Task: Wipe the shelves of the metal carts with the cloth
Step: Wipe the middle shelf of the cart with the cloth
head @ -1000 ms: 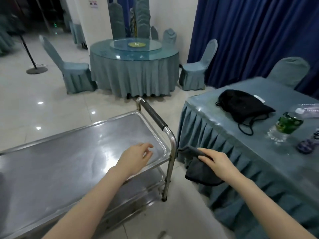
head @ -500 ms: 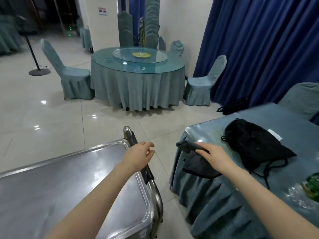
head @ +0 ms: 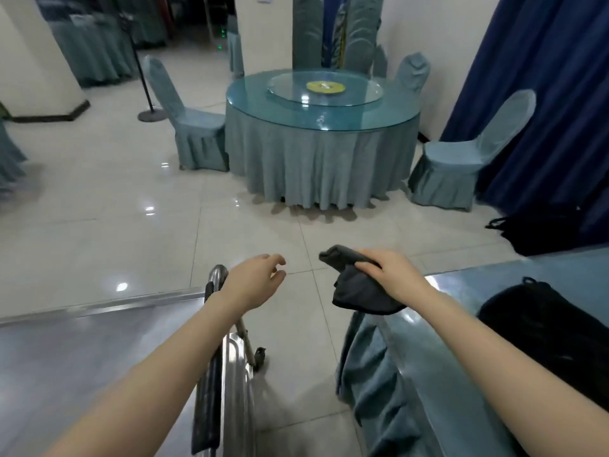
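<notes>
Left hand [head: 255, 282] moved off the cart shelf [head: 82, 357], out past its handle [head: 206, 407]. Right hand [head: 392, 275] carried the cloth [head: 356, 291] up and forward.

both bare forearms reach from the lower corners toward frame centre. left hand [head: 255, 280], centre: palm down, fingers loosely curled, holding nothing. right hand [head: 392, 275], right of centre: palm down, fingers curled over a cloth [head: 359, 296], gripping it. hands apart, roughly level.

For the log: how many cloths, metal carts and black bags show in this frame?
Cloth: 1
Metal cart: 1
Black bags: 2
Total: 4
</notes>
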`<state>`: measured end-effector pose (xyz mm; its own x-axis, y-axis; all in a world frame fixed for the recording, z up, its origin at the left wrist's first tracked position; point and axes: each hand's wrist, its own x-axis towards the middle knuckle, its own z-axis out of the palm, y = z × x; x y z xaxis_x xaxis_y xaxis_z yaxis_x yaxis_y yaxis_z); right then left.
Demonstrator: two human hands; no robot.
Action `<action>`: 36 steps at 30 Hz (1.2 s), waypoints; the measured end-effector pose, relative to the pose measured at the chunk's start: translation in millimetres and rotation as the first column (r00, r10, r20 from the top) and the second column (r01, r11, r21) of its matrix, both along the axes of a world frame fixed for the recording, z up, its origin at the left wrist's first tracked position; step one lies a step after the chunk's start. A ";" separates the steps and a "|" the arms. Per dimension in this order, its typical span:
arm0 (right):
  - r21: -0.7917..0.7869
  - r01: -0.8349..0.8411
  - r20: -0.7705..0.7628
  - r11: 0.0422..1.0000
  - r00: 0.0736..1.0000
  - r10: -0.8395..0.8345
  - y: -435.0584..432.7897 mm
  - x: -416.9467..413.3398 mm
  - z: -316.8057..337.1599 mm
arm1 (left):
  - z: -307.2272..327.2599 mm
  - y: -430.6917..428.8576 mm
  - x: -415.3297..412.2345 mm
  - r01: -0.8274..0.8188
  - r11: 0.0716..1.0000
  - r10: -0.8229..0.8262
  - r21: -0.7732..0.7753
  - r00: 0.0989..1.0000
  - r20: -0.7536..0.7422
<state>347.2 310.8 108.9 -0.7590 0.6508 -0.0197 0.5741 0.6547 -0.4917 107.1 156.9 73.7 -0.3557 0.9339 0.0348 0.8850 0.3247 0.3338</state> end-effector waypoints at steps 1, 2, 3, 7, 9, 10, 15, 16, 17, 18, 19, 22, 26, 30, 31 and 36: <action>0.001 -0.027 -0.005 1.000 1.000 0.027 13.3 -10.5 1.2 | 2.2 8.8 -5.2 -0.023 1.000 0.023 -0.002 1.000 -0.007; 0.006 -0.051 -0.009 0.999 0.999 0.051 25.9 -21.1 1.9 | 4.0 17.8 -11.9 -0.049 0.999 0.049 -0.004 0.999 -0.016; 0.013 -0.075 -0.012 0.997 0.997 0.075 37.7 -32.8 2.1 | 5.0 26.3 -20.1 -0.075 0.997 0.075 -0.003 0.997 -0.029; 0.011 -0.144 -0.022 0.989 0.989 0.145 88.8 -84.2 -1.5 | 3.5 65.6 -61.9 -0.152 0.988 0.150 -0.028 0.987 -0.058; -0.008 -0.163 -0.020 0.987 0.986 0.163 115.6 -113.6 -4.5 | 0.1 88.2 -87.1 -0.172 0.984 0.167 -0.046 0.982 -0.088; -0.011 -0.181 -0.013 0.983 0.983 0.181 130.5 -130.4 -6.1 | -2.2 100.9 -101.9 -0.184 0.982 0.178 -0.051 0.979 -0.103; 0.059 -0.304 0.062 0.951 0.952 0.300 212.2 -249.3 -13.4 | -18.6 172.4 -201.0 -0.280 0.959 0.270 -0.043 0.950 -0.158; 0.079 -0.321 0.094 0.944 0.945 0.313 227.0 -277.7 -14.1 | -20.3 185.9 -224.1 -0.300 0.953 0.289 -0.043 0.942 -0.170; 0.094 -0.340 0.130 0.936 0.936 0.327 241.2 -306.9 -13.4 | -20.9 197.8 -248.0 -0.322 0.946 0.309 -0.044 0.934 -0.182; 0.108 -0.362 0.161 0.926 0.925 0.343 254.8 -336.6 -12.4 | -21.4 208.3 -271.9 -0.346 0.938 0.332 -0.037 0.923 -0.194; 0.119 -0.384 0.184 0.916 0.915 0.360 266.5 -366.3 -11.1 | -21.3 216.7 -295.9 -0.368 0.929 0.355 -0.029 0.912 -0.207; 0.127 -0.453 0.188 0.882 0.884 0.427 291.6 -449.3 -5.4 | -18.3 231.9 -363.9 -0.437 0.899 0.428 -0.005 0.882 -0.198; 0.101 -0.592 0.220 0.800 0.797 0.562 301.5 -563.1 -9.2 | -27.8 220.8 -443.2 -0.558 0.830 0.548 0.014 0.811 -0.205; 0.029 -0.792 0.218 0.610 0.601 0.769 272.9 -701.8 -18.5 | -50.4 172.7 -517.1 -0.746 0.665 0.738 0.015 0.654 -0.166; -0.004 -0.834 0.231 0.552 0.536 0.812 258.5 -737.4 -22.5 | -56.6 155.2 -531.9 -0.793 0.609 0.783 0.006 0.600 -0.163; 0.004 -0.985 0.286 0.174 0.168 0.943 158.1 -880.0 -44.6 | -74.4 58.6 -566.9 -0.980 0.197 0.969 -0.016 0.197 -0.147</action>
<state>-532.7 468.9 64.3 -0.7675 -0.5971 -0.2334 -0.5257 0.7945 -0.3039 -459.8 215.5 -0.7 -0.9852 -0.1554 0.0721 -0.1389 0.9709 0.1952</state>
